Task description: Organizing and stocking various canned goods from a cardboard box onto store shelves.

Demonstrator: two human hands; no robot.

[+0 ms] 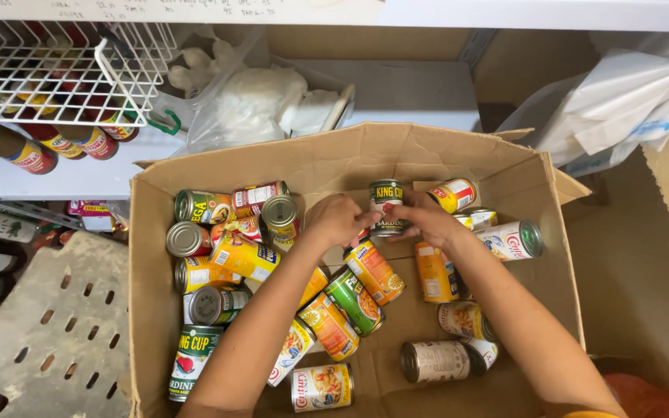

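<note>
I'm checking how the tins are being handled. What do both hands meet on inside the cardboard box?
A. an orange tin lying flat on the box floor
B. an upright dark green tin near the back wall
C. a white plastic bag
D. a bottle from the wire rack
B: the left hand and right hand both close on the upright dark green tin near the cardboard box's back wall.

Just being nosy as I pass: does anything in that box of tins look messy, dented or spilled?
Nothing looks spilled or visibly dented. The brown cardboard box holds tins lying loose at all angles rather than stacked, several on their sides. Both hands, left and right, meet at an upright green-and-black tin near the back wall.
</note>
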